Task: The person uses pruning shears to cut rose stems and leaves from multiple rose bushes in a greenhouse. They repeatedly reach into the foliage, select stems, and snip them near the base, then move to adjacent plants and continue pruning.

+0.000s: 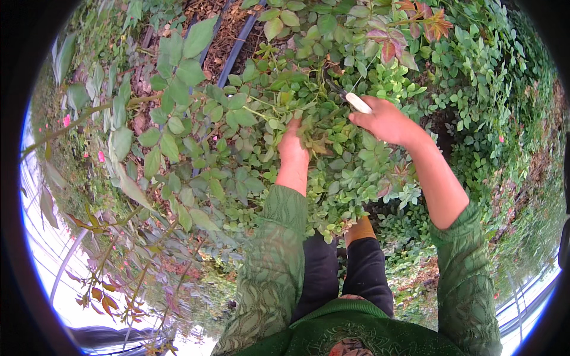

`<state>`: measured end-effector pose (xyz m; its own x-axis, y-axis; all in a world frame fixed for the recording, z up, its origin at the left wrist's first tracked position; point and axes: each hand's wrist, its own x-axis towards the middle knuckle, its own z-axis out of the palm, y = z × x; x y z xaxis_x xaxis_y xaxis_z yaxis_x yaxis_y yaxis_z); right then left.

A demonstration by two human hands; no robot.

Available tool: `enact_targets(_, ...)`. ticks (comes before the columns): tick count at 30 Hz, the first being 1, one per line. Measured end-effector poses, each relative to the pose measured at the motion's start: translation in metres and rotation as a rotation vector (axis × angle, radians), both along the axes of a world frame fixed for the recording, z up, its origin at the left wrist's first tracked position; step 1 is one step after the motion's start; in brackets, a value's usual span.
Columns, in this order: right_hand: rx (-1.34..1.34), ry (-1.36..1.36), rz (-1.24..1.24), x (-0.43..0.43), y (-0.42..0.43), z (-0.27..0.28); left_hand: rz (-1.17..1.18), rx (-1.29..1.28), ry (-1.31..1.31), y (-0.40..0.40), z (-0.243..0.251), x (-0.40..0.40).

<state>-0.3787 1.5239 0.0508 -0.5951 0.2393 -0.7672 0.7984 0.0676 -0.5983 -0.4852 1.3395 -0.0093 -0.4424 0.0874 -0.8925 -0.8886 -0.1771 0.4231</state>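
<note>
My left hand (294, 141) reaches into a dense leafy rose bush (343, 155), its fingers hidden among the leaves, so what they touch cannot be seen. To the right and slightly higher, my right hand (385, 119) is closed around the white handle of pruning shears (358, 103). The dark blades point up and left into the foliage, and leaves partly cover their tips. Thin green stems lie just above my left hand.
Two dark irrigation hoses (238, 49) run over mulch at the upper left. A long thorny-looking rose stem (89, 112) arches across the left side. Reddish young leaves (392, 44) stick out at the upper right. Foliage surrounds my legs.
</note>
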Motion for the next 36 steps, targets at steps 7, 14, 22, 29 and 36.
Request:
enact_targets(7,-0.312,-0.029,-0.224,-0.018,0.010,-0.023,0.039,-0.066,-0.041,-0.005,0.002,-0.003)
enact_targets(14,-0.284,0.036,-0.227,-0.001,0.005,-0.012,0.061,-0.116,-0.015,-0.013,-0.001,0.001)
enact_targets(22,-0.197,-0.034,-0.053,-0.027,0.005,-0.010,0.042,-0.072,0.009,-0.009,0.013,0.004)
enact_targets(29,-0.175,-0.058,-0.027,-0.025,0.012,0.005,0.067,-0.110,0.039,-0.002,0.027,0.005)
enact_targets(36,-0.374,0.041,-0.255,-0.029,-0.002,-0.014,-0.053,-0.073,0.085,0.000,0.034,0.015)
